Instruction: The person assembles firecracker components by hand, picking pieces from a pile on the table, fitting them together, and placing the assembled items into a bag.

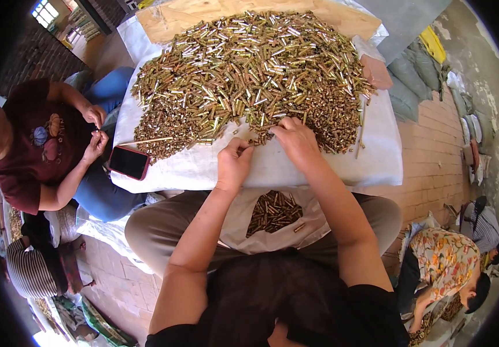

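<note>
A large heap of slim brass-coloured metal tubes (249,63) covers the far part of the white-covered table (379,165). Nearer me lie heaps of much shorter brass-coloured pieces (336,127). My left hand (235,165) is closed in a pinch just short of the heap's near edge; what it grips is too small to name. My right hand (297,143) reaches into the short pieces, thumb and fingers drawn together, and its fingertips' contents are hidden. Between my knees, a whitish sack (235,228) stands open, with assembled-looking brownish metal cylinders (273,213) inside.
A phone (129,162) in a dark red case and a thin stick (145,140) lie at the table's left. A wooden board (203,20) borders the heap's far side. At left sits a person in a maroon shirt (32,133); others work behind. Filled sacks (411,81) stand right.
</note>
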`<action>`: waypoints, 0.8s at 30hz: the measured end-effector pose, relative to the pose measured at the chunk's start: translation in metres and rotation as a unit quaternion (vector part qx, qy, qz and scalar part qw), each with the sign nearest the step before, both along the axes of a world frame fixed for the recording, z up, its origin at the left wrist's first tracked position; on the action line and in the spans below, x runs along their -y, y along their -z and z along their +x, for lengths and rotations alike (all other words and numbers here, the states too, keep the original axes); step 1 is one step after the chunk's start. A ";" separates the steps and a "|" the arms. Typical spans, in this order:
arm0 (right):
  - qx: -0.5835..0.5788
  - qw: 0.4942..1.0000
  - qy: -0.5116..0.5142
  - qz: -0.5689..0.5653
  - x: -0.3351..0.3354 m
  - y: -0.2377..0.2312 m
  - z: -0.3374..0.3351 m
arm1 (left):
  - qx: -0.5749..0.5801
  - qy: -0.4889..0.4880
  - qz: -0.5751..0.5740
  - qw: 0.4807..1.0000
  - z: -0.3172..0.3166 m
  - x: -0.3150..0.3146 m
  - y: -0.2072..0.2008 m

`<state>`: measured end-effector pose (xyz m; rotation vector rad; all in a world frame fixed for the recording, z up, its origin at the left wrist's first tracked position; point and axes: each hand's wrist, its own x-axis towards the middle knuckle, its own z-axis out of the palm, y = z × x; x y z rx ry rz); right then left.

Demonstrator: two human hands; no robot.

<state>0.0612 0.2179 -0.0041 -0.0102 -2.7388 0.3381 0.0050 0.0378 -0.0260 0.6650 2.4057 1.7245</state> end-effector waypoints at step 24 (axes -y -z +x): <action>0.077 0.761 0.092 -0.637 0.048 -0.026 0.083 | 0.446 0.107 0.267 0.847 0.052 0.026 -0.057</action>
